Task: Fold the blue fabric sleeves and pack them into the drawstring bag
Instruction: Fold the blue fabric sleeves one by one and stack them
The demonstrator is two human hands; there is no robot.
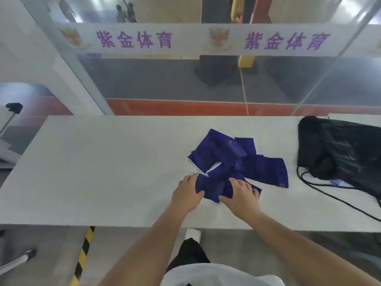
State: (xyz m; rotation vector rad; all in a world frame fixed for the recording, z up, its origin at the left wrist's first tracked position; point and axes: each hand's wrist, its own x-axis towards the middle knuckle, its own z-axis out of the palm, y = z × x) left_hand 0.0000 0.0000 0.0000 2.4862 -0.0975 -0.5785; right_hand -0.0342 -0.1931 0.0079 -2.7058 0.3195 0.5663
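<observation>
The left hand [188, 193] and the right hand [242, 194] both lie on the near end of one blue sleeve [214, 188], at the front of the pile. The left thumb presses on top of the cloth and the fingers seem to curl at its left edge, so the hand pinches the sleeve. The right hand is laid flatter, with its fingers spread over the cloth and the thumb at the near edge; whether it pinches or only presses cannot be told.

Just behind this sleeve the other sleeves [237, 155] lie crossed over each other in a loose heap on the white table [103, 162]. The held sleeve appears to run partly under them. If the person pulls it out quickly, the heap could be dragged along and its pieces disturbed or pushed toward the table edge.

The cloth looks thin and soft. A fold made with the two hands not level could come out skewed, and such a fold may open when it is lifted.

The black bag [338, 149] lies well apart on the right, flat, and its mouth is not seen to be open. Its cord [334, 198] trails over the table toward the near edge. A sleeve carried across might catch on this cord, and a closed mouth would need a free hand.
</observation>
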